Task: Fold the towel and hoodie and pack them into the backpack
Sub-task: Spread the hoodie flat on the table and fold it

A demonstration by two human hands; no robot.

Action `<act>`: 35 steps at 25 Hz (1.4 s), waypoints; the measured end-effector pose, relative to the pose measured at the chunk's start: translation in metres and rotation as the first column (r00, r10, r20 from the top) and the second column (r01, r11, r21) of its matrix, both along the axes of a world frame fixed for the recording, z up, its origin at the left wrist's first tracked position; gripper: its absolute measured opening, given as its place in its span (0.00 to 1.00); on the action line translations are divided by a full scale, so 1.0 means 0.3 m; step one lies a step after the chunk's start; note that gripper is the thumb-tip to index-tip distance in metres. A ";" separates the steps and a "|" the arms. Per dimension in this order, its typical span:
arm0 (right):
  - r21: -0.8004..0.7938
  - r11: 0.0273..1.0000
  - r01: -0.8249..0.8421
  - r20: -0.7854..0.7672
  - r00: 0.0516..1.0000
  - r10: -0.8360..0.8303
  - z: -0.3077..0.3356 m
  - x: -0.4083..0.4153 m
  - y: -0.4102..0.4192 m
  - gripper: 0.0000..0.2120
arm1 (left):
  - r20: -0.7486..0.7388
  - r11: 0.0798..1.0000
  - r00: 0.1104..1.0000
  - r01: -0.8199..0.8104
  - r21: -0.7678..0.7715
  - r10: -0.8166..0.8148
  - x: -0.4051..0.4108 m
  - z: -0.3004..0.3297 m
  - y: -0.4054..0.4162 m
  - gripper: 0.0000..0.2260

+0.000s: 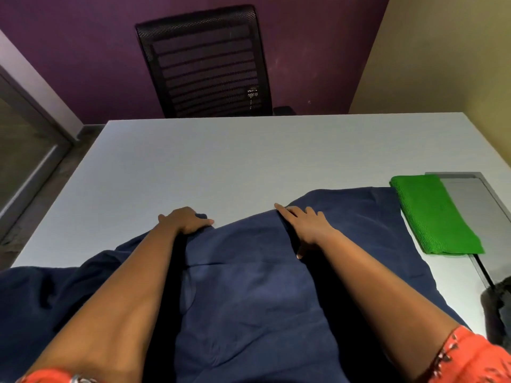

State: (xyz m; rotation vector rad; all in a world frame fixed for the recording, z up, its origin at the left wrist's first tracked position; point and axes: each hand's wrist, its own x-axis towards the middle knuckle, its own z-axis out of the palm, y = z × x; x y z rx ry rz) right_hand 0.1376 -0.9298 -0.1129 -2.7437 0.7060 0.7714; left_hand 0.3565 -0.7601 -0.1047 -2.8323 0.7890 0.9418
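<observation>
On the pale table [193, 161], nothing carries writing I can read. At the left, the navy hoodie [249, 286] spills off the near edge and is cut off by the bottom of the view. Her left hand [184, 219] curls over the cloth's far hem, fingers bunching it. Beyond lies a broad stretch of bare tabletop up to the far edge, where a black mesh chair [204, 62] stands. Her right hand [302, 225] lies flat on the hoodie, fingers spread. Just beside the cloth's right corner sits the folded green towel [431, 214], partly over a grey panel [475, 194]. Something dark [497, 310] pokes in at the right edge, too cropped to identify.
</observation>
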 end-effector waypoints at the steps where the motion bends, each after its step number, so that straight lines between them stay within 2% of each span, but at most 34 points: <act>1: -0.029 1.000 -0.010 -0.011 1.000 0.010 0.003 -0.004 0.002 0.57 | -0.065 0.999 0.997 0.027 -0.040 -0.030 0.009 0.005 0.005 0.24; 3: -0.064 0.998 -0.018 -0.035 0.999 0.015 0.004 -0.019 0.014 0.47 | -0.095 0.984 0.995 0.025 -0.178 -0.042 0.020 0.013 0.018 0.23; 5: -0.113 0.994 0.011 0.001 1.000 -0.011 -0.005 -0.044 0.032 0.31 | -0.009 0.926 0.998 -0.061 -0.373 0.062 0.011 0.025 0.028 0.19; 7: -0.180 0.983 0.032 0.090 0.996 -0.016 -0.003 -0.079 0.055 0.19 | 0.083 0.804 0.965 -0.159 -0.573 0.250 -0.015 0.051 0.041 0.16; 8: -0.212 0.976 0.042 0.134 0.991 -0.013 -0.001 -0.099 0.063 0.15 | 0.082 0.704 0.940 -0.188 -0.685 0.331 -0.029 0.069 0.050 0.15; 11: -0.309 0.950 0.054 0.298 0.953 0.043 0.020 -0.145 0.081 0.11 | -0.005 0.386 0.918 -0.171 -0.907 0.395 -0.057 0.152 0.073 0.11; 14: -0.415 0.910 0.025 0.538 0.813 0.223 0.039 -0.180 0.080 0.07 | -0.051 0.178 0.895 -0.143 -0.974 0.443 -0.051 0.260 0.085 0.09; 15: -0.384 0.923 -0.002 0.579 0.778 0.242 0.048 -0.193 0.076 0.09 | -0.087 0.098 0.876 -0.151 -0.984 0.474 -0.044 0.296 0.086 0.07; 17: -0.130 0.990 -0.053 0.562 0.819 0.118 0.083 -0.214 0.069 0.10 | -0.163 -0.016 0.853 -0.178 -0.984 0.495 -0.030 0.356 0.091 0.03; 19: 0.231 0.973 0.029 0.449 0.883 -0.133 0.117 -0.224 0.060 0.18 | -0.123 0.024 0.881 -0.150 -0.988 0.458 -0.029 0.392 0.096 0.03; 20: 0.438 0.894 0.096 0.379 0.882 -0.280 0.148 -0.224 0.061 0.19 | -0.101 0.056 0.901 -0.137 -0.989 0.422 -0.029 0.402 0.101 0.03; 21: 0.614 0.772 0.161 0.284 0.868 -0.407 0.173 -0.221 0.057 0.18 | -0.103 0.083 0.920 -0.145 -0.986 0.378 -0.032 0.412 0.109 0.02; 22: 0.716 0.667 0.206 0.189 0.863 -0.469 0.187 -0.220 0.050 0.15 | -0.124 0.114 0.936 -0.170 -0.979 0.329 -0.033 0.419 0.120 0.01; 23: 0.745 0.632 0.212 0.121 0.889 -0.442 0.198 -0.221 0.046 0.14 | -0.142 0.168 0.952 -0.193 -0.967 0.271 -0.034 0.423 0.131 0.02; 24: 0.727 0.654 0.210 0.062 0.928 -0.368 0.204 -0.226 0.042 0.17 | -0.135 0.261 0.967 -0.190 -0.946 0.214 -0.033 0.419 0.144 0.05; 25: 0.690 0.691 0.215 -0.003 0.956 -0.295 0.203 -0.229 0.038 0.19 | -0.120 0.381 0.981 -0.171 -0.909 0.155 -0.032 0.410 0.155 0.08; 26: 0.634 0.739 0.229 -0.073 0.969 -0.237 0.199 -0.228 0.042 0.15 | -0.126 0.510 0.987 -0.160 -0.845 0.101 -0.035 0.398 0.163 0.10; 27: 0.573 0.788 0.227 -0.128 0.974 -0.187 0.184 -0.229 0.047 0.13 | -0.171 0.643 0.983 -0.170 -0.747 0.061 -0.039 0.382 0.170 0.10; 29: 0.483 0.845 0.227 -0.218 0.966 -0.135 0.145 -0.225 0.066 0.20 | -0.321 0.870 0.945 -0.204 -0.450 0.055 -0.053 0.340 0.178 0.11; 31: 0.448 0.864 0.228 -0.233 0.963 -0.134 0.120 -0.215 0.088 0.23 | -0.357 0.970 0.927 -0.180 -0.162 0.113 -0.048 0.282 0.179 0.20; 33: 0.423 0.882 0.207 -0.204 0.970 -0.129 0.112 -0.206 0.097 0.19 | -0.172 0.998 0.985 0.029 0.060 -0.018 -0.045 0.234 0.165 0.22; 35: 0.404 0.895 0.190 -0.167 0.977 -0.132 0.106 -0.199 0.092 0.14 | 0.042 0.962 0.980 0.180 0.203 -0.192 -0.066 0.181 0.153 0.29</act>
